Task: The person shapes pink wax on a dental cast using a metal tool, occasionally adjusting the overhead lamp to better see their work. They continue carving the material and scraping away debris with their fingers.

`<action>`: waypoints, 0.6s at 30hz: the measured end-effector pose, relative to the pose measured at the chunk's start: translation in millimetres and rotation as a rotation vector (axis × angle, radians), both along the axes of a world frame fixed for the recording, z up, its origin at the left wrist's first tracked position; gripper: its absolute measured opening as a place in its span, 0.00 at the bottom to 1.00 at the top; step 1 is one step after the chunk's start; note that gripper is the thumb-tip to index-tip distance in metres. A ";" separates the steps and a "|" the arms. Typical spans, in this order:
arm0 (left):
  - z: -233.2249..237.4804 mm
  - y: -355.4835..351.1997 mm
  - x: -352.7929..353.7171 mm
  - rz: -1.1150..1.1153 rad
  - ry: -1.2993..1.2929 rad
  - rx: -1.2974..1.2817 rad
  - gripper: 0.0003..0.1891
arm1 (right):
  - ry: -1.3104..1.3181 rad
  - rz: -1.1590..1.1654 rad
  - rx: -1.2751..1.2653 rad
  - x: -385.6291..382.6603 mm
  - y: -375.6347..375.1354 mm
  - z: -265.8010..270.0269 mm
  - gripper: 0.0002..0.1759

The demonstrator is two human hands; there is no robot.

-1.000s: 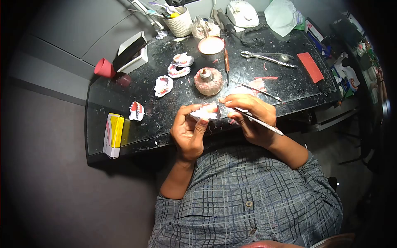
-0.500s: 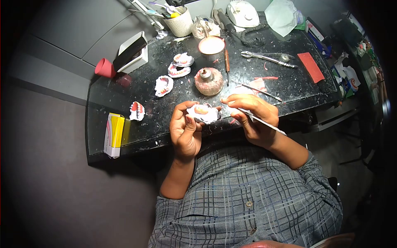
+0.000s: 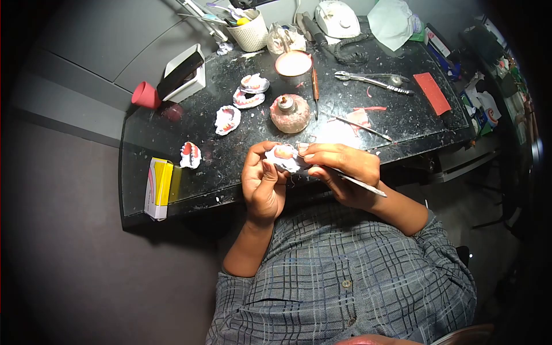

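Observation:
Near the table's front edge, my left hand (image 3: 261, 184) is closed around a white plaster dental cast (image 3: 280, 159) with an orange-pink wax patch on its upper face. My right hand (image 3: 351, 167) grips a slim, light-coloured dental hand tool (image 3: 367, 186), whose handle sticks out below the palm toward my wrist. The right fingertips are at the right side of the cast; the tool's working end is hidden there. Just beyond my hands stands a round, wax-smeared spirit burner (image 3: 290, 115). I cannot make out a flame.
Several plaster casts with pink wax (image 3: 227, 119) lie to the left, beside a yellow-and-white box (image 3: 158, 190). A metal instrument (image 3: 362, 127), a brown-handled tool (image 3: 315, 86), long metal tool (image 3: 374, 82) and red wax sheet (image 3: 432, 94) lie right. A bowl (image 3: 294, 63) stands behind the burner.
My right hand has moved left with the tool, bringing its fingertips to the cast. My left hand and the cast have shifted slightly to the right.

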State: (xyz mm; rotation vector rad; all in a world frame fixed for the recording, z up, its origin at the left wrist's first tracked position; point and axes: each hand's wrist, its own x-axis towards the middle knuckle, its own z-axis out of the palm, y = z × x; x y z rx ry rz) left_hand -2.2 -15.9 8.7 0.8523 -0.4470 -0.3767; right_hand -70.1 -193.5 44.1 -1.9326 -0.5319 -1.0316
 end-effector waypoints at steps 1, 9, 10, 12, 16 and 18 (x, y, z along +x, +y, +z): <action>-0.7 0.3 0.2 0.000 0.000 0.000 0.17 | 0.000 0.000 0.000 0.2 0.1 -0.1 0.11; -1.2 -1.6 -2.1 -0.005 0.030 -0.005 0.17 | -0.024 -0.016 -0.006 1.4 1.5 -1.6 0.09; -2.0 -1.7 -2.0 -0.006 0.029 -0.004 0.17 | -0.025 -0.018 -0.005 1.7 2.3 -2.1 0.09; -5.4 -1.3 -1.2 -0.014 0.046 -0.015 0.17 | -0.042 -0.018 0.005 2.4 3.7 -3.9 0.08; -9.2 -2.9 -0.9 -0.007 0.013 -0.015 0.18 | -0.065 -0.046 -0.027 3.5 4.0 -7.8 0.09; -11.1 -4.6 0.0 0.021 -0.034 0.003 0.19 | -0.079 -0.064 -0.033 4.1 4.4 -10.4 0.09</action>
